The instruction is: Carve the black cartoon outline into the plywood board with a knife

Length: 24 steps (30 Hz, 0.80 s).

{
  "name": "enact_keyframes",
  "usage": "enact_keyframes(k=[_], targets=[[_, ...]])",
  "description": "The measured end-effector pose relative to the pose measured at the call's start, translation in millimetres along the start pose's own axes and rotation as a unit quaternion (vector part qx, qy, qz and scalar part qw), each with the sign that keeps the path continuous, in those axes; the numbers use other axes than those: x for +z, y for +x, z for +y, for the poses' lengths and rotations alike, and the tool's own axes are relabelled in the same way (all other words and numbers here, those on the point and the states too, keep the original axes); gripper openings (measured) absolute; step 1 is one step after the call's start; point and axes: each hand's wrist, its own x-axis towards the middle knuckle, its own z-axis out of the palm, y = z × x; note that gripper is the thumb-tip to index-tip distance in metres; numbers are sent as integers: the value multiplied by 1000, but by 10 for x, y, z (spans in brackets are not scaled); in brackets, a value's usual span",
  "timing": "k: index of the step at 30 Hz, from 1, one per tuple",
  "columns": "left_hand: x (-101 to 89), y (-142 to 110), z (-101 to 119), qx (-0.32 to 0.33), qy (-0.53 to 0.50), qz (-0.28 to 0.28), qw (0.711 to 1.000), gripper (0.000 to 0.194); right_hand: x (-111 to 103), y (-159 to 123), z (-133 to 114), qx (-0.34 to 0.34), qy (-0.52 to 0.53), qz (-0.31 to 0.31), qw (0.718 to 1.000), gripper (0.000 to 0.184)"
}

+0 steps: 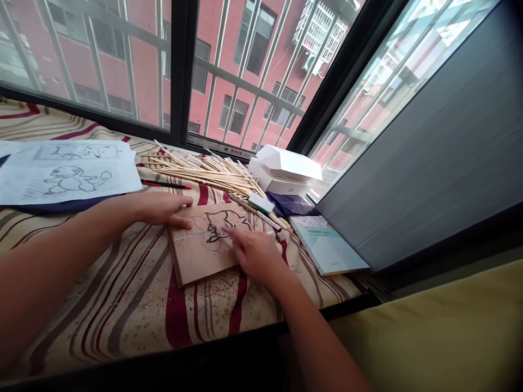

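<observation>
A wooden board (212, 264) with a dark line drawing on its face lies on the striped cloth. My left hand (163, 209) grips its upper left corner, thumb on top and the other fingers along the far edge. Over the drawing, my right hand (257, 253) stretches its index finger onto the lines, with the other fingers partly curled and no tool visible in them. Just beyond the board are a white and green eraser (261, 203) and a slim pen-like stick (268, 220).
Thin wooden sticks (212, 174) are heaped by the window, beside a white box (286, 169). A pale blue book (330, 247) lies right. Sheets with drawings (77, 182) and a red and black pen (165, 185) lie left. Crumbs dot the striped cloth (143, 305).
</observation>
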Motion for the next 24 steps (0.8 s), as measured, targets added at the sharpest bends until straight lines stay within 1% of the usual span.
enact_keyframes(k=[2,3,6,8,10,13,16,18,21,24], targets=[[1,-12,-2,3,2,-4,1000,72,-21,64,224,26,-9,15,1000,54],[0,-18,0,5,3,-5,1000,71,-27,110,341,28,-15,19,999,52],[-4,-32,9,5,3,-8,1000,72,-25,295,667,2,-6,18,1000,44],[-5,-34,13,3,5,-9,1000,70,-13,443,837,6,13,6,1000,40],[-5,-32,16,-4,9,-9,1000,69,8,590,950,31,0,9,999,39],[-8,-34,23,-11,8,-6,1000,70,61,765,1022,75,-52,14,996,42],[-17,-49,33,-4,1,-11,1000,69,116,845,1035,81,-69,3,994,44],[-23,-60,41,-2,-4,-15,1000,67,133,845,1044,89,-81,0,993,44],[-27,-69,52,-1,-3,-14,1000,64,121,801,1069,101,-102,-9,990,38],[-27,-69,60,-4,-2,-10,1000,66,90,753,1098,109,-114,-22,987,34]])
